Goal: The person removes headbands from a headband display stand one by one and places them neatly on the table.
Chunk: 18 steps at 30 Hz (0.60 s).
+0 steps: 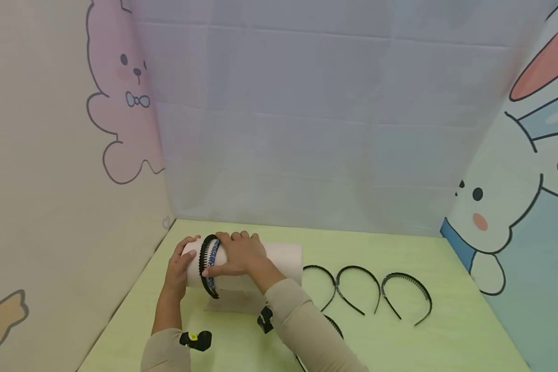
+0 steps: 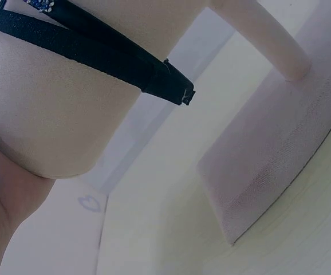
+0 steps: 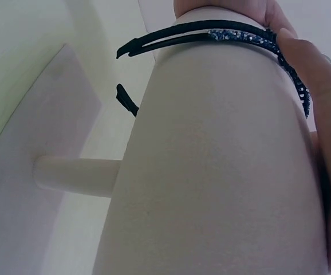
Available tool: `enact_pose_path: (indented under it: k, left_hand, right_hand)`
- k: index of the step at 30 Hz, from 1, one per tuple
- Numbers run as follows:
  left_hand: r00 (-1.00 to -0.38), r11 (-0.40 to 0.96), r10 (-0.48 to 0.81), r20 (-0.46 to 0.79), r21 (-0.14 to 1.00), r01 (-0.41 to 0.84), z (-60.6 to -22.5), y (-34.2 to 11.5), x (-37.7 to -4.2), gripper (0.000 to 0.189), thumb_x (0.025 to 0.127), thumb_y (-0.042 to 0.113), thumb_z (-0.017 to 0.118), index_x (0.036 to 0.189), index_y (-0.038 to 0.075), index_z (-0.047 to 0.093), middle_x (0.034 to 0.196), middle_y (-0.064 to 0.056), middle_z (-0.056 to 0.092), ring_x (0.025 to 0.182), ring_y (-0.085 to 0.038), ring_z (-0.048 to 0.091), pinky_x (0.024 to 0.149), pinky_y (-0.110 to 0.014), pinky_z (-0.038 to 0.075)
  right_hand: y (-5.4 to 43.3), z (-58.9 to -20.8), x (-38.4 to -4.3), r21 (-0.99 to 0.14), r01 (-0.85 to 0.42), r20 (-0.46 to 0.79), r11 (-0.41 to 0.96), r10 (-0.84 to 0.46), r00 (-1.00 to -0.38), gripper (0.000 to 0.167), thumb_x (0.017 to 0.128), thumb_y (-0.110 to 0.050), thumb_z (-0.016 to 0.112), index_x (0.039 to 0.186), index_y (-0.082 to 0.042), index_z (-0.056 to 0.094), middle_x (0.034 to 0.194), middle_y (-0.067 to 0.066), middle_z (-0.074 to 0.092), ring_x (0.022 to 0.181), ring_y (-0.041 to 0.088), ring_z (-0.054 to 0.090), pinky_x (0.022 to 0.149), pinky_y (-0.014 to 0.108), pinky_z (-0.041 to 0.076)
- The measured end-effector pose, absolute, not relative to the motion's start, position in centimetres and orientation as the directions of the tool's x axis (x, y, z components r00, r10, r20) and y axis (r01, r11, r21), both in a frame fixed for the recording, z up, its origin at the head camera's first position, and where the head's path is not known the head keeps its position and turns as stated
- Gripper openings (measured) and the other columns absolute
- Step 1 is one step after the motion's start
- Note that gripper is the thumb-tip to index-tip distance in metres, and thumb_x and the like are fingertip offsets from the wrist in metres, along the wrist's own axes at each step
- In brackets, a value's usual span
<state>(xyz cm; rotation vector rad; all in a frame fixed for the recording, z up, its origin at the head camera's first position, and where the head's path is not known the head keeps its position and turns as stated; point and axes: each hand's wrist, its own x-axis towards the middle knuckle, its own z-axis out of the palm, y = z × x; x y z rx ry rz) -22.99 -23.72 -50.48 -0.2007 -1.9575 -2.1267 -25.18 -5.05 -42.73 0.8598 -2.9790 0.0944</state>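
A pale padded cylinder (image 1: pixel 283 258) lies sideways on a short post above a flat base (image 2: pixel 257 154), as a headband display stand. Around its left part sit a black toothed headband (image 1: pixel 204 258) and, close beside it, a headband with blue glitter (image 3: pixel 240 36). Their black tips reach below the cylinder in the left wrist view. My left hand (image 1: pixel 179 271) grips the cylinder's left end, thumb toward me. My right hand (image 1: pixel 242 256) spans the top, its thumb and fingertips holding the headbands' edge; in the right wrist view the thumb (image 3: pixel 308 63) presses at the glitter band.
To the right on the light green table (image 1: pixel 381 346) lie several black headbands, among them a middle one (image 1: pixel 359 268) and a toothed one (image 1: pixel 409 277). Another headband (image 1: pixel 335 326) is partly hidden by my right sleeve. A grey-white backdrop (image 1: pixel 307 129) stands behind.
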Motion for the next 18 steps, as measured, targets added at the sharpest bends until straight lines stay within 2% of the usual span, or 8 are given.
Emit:
enact_pose_path:
  k: [8,15,18]
  left_hand:
    - [-0.953,-0.079,-0.082,0.290,0.952,0.297,-49.97,-23.48,-22.92,0.028,0.098,0.006,0.040,0.124,-0.002,0.037,0.134,-0.010,0.041,0.104,-0.014,0.048,0.075,-0.023,0.045]
    - [-0.953,-0.104,-0.087,0.289,0.949,0.297,-50.25,-23.66,-22.91,0.027,0.098,0.009,0.041,0.123,-0.001,0.039,0.130,-0.002,0.045,0.103,-0.014,0.050,0.073,-0.024,0.046]
    - [-0.952,-0.109,-0.077,0.297,0.946,0.304,-50.22,-23.77,-23.00,0.027,0.098,0.009,0.041,0.123,0.000,0.039,0.131,-0.002,0.045,0.104,-0.014,0.050,0.074,-0.024,0.046]
  right_hand:
    - [-4.98,-42.82,-25.24,-0.049,-0.530,0.061,0.846,-0.527,-0.847,0.102,0.061,-0.089,0.043,0.144,-0.030,0.029,0.128,-0.004,0.051,0.110,0.018,0.047,0.085,0.039,0.038]
    - [-5.03,-42.63,-25.01,-0.050,-0.531,0.049,0.846,-0.528,-0.848,0.100,0.063,-0.086,0.046,0.144,-0.029,0.029,0.130,-0.004,0.050,0.112,0.019,0.047,0.087,0.040,0.037]
    - [-5.06,-42.54,-25.02,-0.041,-0.529,0.050,0.847,-0.527,-0.848,0.100,0.063,-0.086,0.045,0.144,-0.028,0.029,0.130,-0.004,0.049,0.112,0.019,0.046,0.087,0.040,0.037]
